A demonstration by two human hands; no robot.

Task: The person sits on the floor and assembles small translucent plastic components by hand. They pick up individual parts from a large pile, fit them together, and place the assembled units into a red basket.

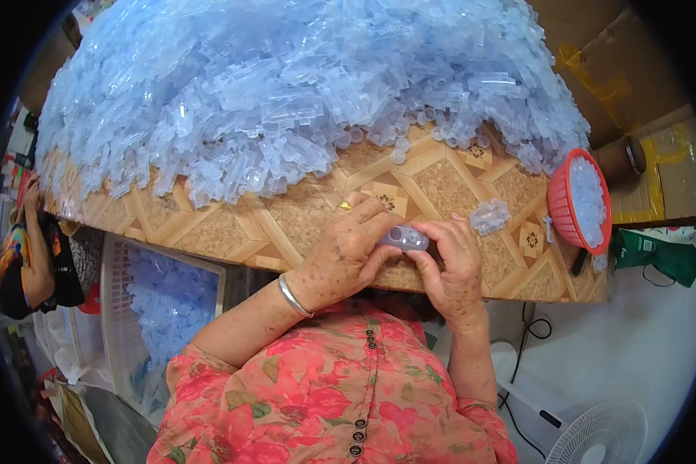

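Note:
Close to the table's front edge, a small clear plastic piece (407, 237) with round openings is held between my two hands. My left hand (346, 246), with a ring and a silver bangle, pinches its left end between thumb and fingers. The right end sits between the thumb and fingers of my right hand (452, 267). Another clear plastic piece (489, 217) lies on the table just right of my right hand. Beyond both hands rises a big heap of clear bluish plastic pieces (301, 100), with several small round caps (400, 147) at its near edge.
A red basket (560, 203) of small clear parts stands at the table's right end, with a dark stick-like object (579, 261) beside it. A white crate (116, 309) of plastic parts is below left. Cardboard boxes (634, 69) stand far right; a fan (607, 433) is lower right.

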